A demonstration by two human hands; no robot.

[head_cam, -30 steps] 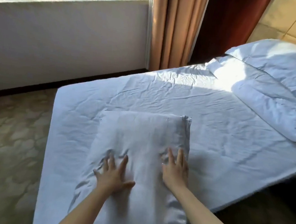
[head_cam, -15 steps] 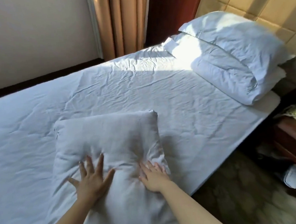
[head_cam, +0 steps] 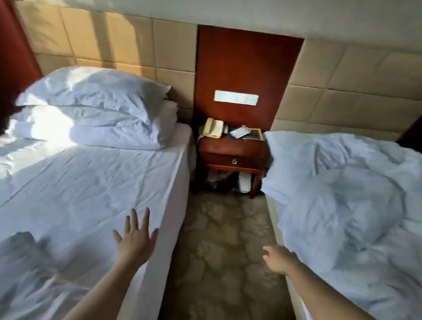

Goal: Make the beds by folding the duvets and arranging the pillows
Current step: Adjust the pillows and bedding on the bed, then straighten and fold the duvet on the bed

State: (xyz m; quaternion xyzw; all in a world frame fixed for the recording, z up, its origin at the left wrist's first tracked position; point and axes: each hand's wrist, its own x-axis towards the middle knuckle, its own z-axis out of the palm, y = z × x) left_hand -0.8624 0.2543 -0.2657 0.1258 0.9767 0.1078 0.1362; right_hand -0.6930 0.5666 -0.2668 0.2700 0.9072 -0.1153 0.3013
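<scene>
Two beds flank a narrow aisle. On the left bed [head_cam: 84,189] two white pillows [head_cam: 94,110] are stacked at the head, and a folded white duvet [head_cam: 18,264] lies near its foot at the lower left, blurred. My left hand [head_cam: 136,239] hovers with fingers spread over the left bed's sheet near its right edge, holding nothing. The right bed carries a rumpled white duvet [head_cam: 355,205] spread over it. My right hand [head_cam: 276,259] reaches toward that duvet's near left edge with relaxed fingers, holding nothing.
A dark wooden nightstand [head_cam: 231,156] stands between the beds against the padded headboard wall, with a cream telephone [head_cam: 213,127] and papers on top. Patterned carpet [head_cam: 221,259] runs along the aisle. White slippers sit under the nightstand.
Both hands have lifted off the folded duvet on the left bed. My view has swung right to the aisle and the second bed, and my right hand now reaches toward its rumpled duvet.
</scene>
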